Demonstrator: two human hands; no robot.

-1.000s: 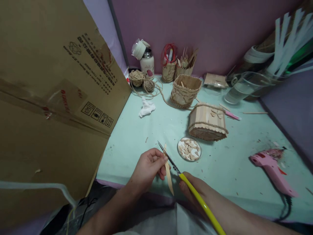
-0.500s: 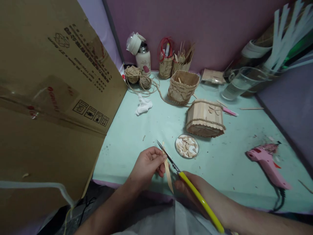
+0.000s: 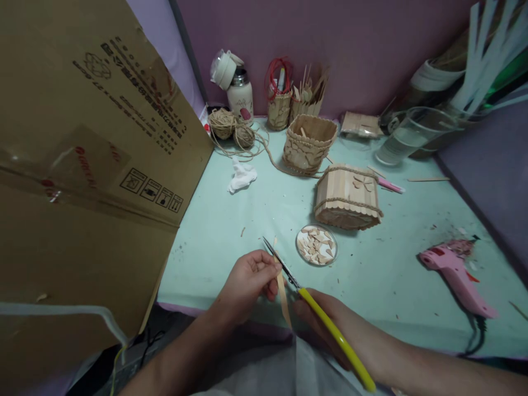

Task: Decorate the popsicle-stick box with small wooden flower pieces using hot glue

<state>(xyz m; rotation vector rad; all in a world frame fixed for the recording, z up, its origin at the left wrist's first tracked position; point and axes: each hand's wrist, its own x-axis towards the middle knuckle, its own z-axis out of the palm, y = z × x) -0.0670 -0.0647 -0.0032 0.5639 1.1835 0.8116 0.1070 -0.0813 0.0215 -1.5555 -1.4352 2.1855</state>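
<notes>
A thin wooden strip [image 3: 282,300] is pinched between the thumb and fingers of my left hand [image 3: 252,278], its long end pointing down toward my lap. My right hand [image 3: 324,316] is closed around yellow-handled scissors [image 3: 330,327]. Their metal blades cross the strip near its upper end, close to my left fingertips; whether they bite into it I cannot tell. Just beyond the blades lies a round dish [image 3: 317,245] with many small wooden pieces. Behind the dish, a wooden-slat box [image 3: 348,198] trimmed with rope rests on its side.
A pink glue gun [image 3: 457,278] lies at the right. Farther back are a wooden basket [image 3: 309,146], twine balls [image 3: 225,124], an open bottle [image 3: 240,99] and a tilted clear cup [image 3: 406,140]. Crumpled tissue [image 3: 242,177] lies left of centre. A large cardboard box [image 3: 94,165] walls the left side.
The view has shifted slightly. Both hands, the strip and the scissors keep nearly the same position, with the blades still across the strip.
</notes>
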